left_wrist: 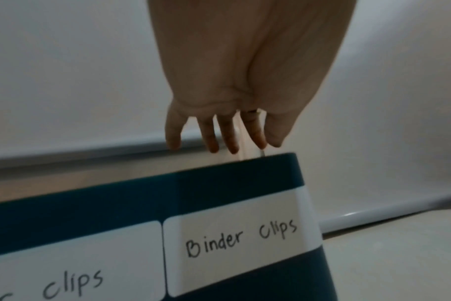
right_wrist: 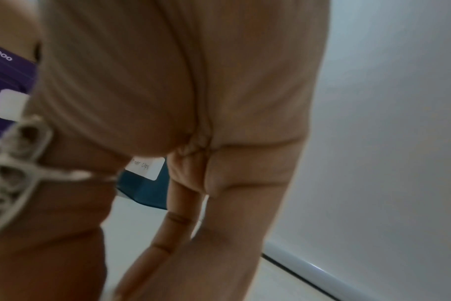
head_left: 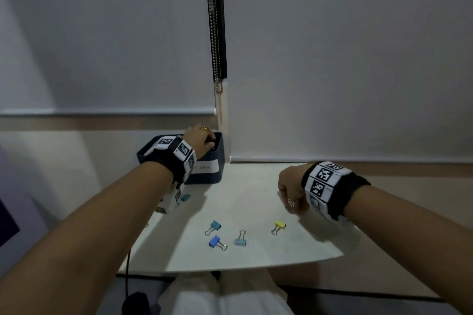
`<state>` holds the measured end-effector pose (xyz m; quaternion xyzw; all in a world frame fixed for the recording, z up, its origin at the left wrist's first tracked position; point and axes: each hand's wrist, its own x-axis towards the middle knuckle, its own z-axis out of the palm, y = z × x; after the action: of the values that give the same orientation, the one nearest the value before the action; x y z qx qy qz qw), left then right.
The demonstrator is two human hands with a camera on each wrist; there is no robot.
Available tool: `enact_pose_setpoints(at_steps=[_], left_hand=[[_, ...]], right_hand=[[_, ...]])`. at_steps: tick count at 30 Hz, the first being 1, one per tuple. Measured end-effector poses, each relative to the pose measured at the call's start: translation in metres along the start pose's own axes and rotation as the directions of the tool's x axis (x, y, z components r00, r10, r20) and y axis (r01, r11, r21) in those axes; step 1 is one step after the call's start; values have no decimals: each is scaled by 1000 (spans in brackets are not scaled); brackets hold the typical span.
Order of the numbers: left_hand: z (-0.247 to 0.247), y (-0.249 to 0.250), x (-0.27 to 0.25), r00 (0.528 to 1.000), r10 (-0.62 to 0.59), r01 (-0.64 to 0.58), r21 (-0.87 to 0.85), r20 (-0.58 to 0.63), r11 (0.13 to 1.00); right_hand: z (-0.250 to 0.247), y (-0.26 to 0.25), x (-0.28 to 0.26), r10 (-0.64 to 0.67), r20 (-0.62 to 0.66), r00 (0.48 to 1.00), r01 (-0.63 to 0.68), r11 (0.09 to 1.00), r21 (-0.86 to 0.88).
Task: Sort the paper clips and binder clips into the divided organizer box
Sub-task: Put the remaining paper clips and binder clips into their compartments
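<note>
The dark blue organizer box (head_left: 204,173) sits at eleven o'clock on the white bench (head_left: 250,197), its right compartment labelled "Binder clips" (left_wrist: 241,240). The left hand (head_left: 198,139) hangs over that compartment, fingers (left_wrist: 210,140) straight, apart and pointing down, holding nothing. Four binder clips lie at six o'clock: teal (head_left: 213,227), blue (head_left: 217,242), pale blue (head_left: 240,238), yellow (head_left: 278,227). At three o'clock the right hand (head_left: 290,190) droops toward the bench, fingers loosely curled, gripping nothing visible.
</note>
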<state>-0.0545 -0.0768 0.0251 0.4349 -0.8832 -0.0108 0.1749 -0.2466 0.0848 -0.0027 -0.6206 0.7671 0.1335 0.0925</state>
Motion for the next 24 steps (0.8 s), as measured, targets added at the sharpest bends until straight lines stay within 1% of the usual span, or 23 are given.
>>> enact_pose_setpoints(at_steps=[2,3,5,7,8,11,13,14,15,16,17,18,20,21,22,23,24], left_hand=[[-13,-2,-17,996,-5,6,13,-85,1000],[-19,-4,-27,991,-10,9,-7,-134,1000],[-30,-10,-53,972,-1,-6,-33,-236,999],[-35,-21,-81,961,27,-34,-22,-275,999],[-35,-28,-93,970,21,-27,-23,-242,999],[-26,-52,-112,996,-59,57,-31,-64,998],[-14,-63,-117,989,-116,114,29,89,993],[-7,-67,-118,971,-148,139,61,185,988],[0,-70,-119,944,-178,158,91,280,983],[4,-69,-122,911,-211,171,140,355,975],[9,-69,-122,890,-228,163,192,395,968],[12,-68,-121,880,-235,147,235,411,961],[13,-67,-116,887,-236,135,264,397,955],[15,-70,-112,888,-250,146,279,386,949],[15,-72,-109,890,-276,158,321,364,934],[17,-76,-107,886,-312,182,362,343,914],[18,-77,-107,871,-356,223,375,337,900]], right_hand=[[2,2,11,-17,-37,999,16,1000,-26],[2,1,14,-27,-39,999,25,999,-39],[-2,-7,12,-34,-8,999,34,997,-63],[-8,-15,11,-55,31,998,57,997,-48],[-11,-20,12,-55,47,997,56,998,-25],[-22,-33,17,-60,41,997,56,994,91],[-32,-45,20,-73,28,997,69,992,108],[-38,-51,21,-77,-6,997,78,992,103],[-45,-57,22,-81,-53,995,87,990,111],[-54,-63,22,-81,-116,990,96,987,130],[-65,-68,23,-78,-201,977,108,984,145],[-75,-74,25,-75,-299,951,124,981,150],[-96,-86,33,-75,-476,876,178,968,175],[-103,-93,39,-80,-542,837,215,958,191],[-108,-100,45,-83,-587,805,246,948,204],[-110,-106,52,-82,-611,788,269,938,221],[-109,-111,59,-82,-615,784,281,931,234]])
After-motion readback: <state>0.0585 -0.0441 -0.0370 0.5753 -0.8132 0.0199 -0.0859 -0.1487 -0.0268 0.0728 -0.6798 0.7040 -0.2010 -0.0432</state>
